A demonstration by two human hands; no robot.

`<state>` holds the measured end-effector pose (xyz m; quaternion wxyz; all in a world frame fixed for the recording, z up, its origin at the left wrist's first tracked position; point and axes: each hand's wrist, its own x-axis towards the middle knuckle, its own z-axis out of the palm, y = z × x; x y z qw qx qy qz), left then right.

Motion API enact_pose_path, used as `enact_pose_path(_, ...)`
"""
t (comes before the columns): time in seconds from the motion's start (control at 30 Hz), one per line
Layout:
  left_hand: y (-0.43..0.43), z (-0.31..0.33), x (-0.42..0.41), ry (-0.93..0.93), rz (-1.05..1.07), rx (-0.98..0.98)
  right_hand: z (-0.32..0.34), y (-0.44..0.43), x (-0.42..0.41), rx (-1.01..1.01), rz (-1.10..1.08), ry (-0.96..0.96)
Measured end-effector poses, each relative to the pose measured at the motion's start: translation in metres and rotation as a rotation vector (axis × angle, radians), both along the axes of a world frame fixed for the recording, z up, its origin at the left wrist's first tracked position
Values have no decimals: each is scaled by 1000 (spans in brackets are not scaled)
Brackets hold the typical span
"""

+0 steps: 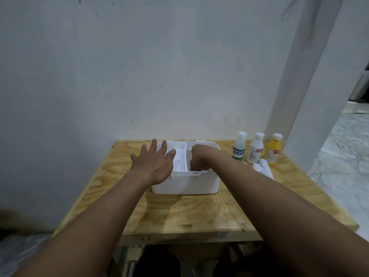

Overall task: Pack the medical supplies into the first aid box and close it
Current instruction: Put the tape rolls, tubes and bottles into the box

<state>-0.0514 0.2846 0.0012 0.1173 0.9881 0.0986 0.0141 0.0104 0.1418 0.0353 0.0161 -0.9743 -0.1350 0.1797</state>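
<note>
A white first aid box (pixel 185 184) stands open in the middle of the wooden table (pixel 179 214), with a white inner tray (pixel 180 158) visible inside. My left hand (pixel 154 162) hovers flat over the box's left end, fingers spread and holding nothing. My right hand (pixel 199 157) reaches down into the right half of the box, fingers curled; something small and dark shows under them, but what it is stays hidden. To the right stand a clear bottle (pixel 239 146), a white bottle (pixel 255 149) and a yellow bottle (pixel 273 149). White rolls (pixel 263 168) lie in front of them.
A white wall (pixel 159 76) rises just behind the table. A white pillar (pixel 303 76) stands at the back right. Grey marbled floor (pixel 343 156) lies beyond the table's right edge. No lid is visible.
</note>
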Motion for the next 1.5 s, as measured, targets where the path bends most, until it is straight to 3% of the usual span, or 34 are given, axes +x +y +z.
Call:
enact_pose_path(0.4, 0, 3, -1, 28, 4, 12, -2, -2, 2, 136, -29, 50)
enact_pose_path(0.5, -1, 9, -1, 60, -5, 11, 10, -9, 2, 287, -101, 103)
enact_pose_path(0.6, -2, 17, -2, 67, -7, 10, 25, -19, 1, 438, -131, 26)
enact_pose_path(0.7, -8, 28, -3, 17, -11, 4, 39, -31, -5, 467, -84, -76)
enact_pose_path(0.97, -64, 41, -6, -272, -202, 44, 63, -92, -34, 379, -16, -407)
enact_pose_path(1.5, -188, -33, -65, -528, -490, 142, 7, -203, -87, 235, -79, -401)
